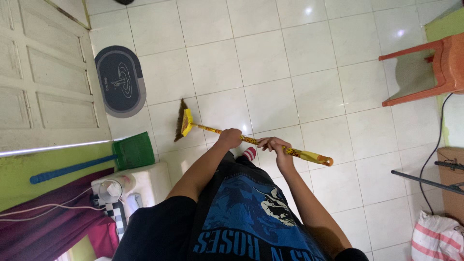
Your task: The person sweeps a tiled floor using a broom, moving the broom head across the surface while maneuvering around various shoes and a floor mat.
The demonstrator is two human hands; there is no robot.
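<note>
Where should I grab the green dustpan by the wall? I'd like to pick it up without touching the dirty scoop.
Take the dustpan by its long blue handle, near the free end, coming from the open floor side. The handle lies along the wall, away from the green scoop.

The white tiled floor (pixel 270 63) is open ahead of the broom (pixel 251 140) and to its right, up to the orange plastic chair (pixel 435 67) at the far right. On the left, the dark oval mat (pixel 121 79) lies near the door (pixel 43 72), and the green dustpan (pixel 133 151) with a blue handle stands close beside the bristles. A white box (pixel 145 181) sits just below it. Low on the right, a black cable (pixel 432 159), a cardboard box (pixel 452 183) and a striped sack (pixel 437 239) narrow the way.
</note>
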